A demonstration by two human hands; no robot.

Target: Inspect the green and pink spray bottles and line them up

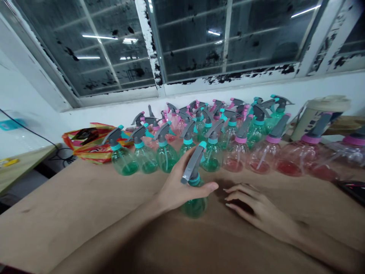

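A green spray bottle [194,207] with a grey trigger head and turquoise collar stands upright at the middle of the table. My left hand [178,188] is wrapped round its upper part, the thumb across the front and the other fingers partly hidden behind. To the right, my right hand [253,205] lies low over the table, fingers loosely curved and apart, with nothing in them. Just behind the hands runs a row of similar bottles, green ones such as one spray bottle [148,163] on the left and pink ones such as another [232,161] on the right.
Several more spray bottles crowd behind the front row, against the wall below the window [228,38]. A red and yellow bag [94,150] lies at the left. On the right are a beige jug-like container [310,114] and a dark flat device [352,188] at the wooden table's [85,205] edge.
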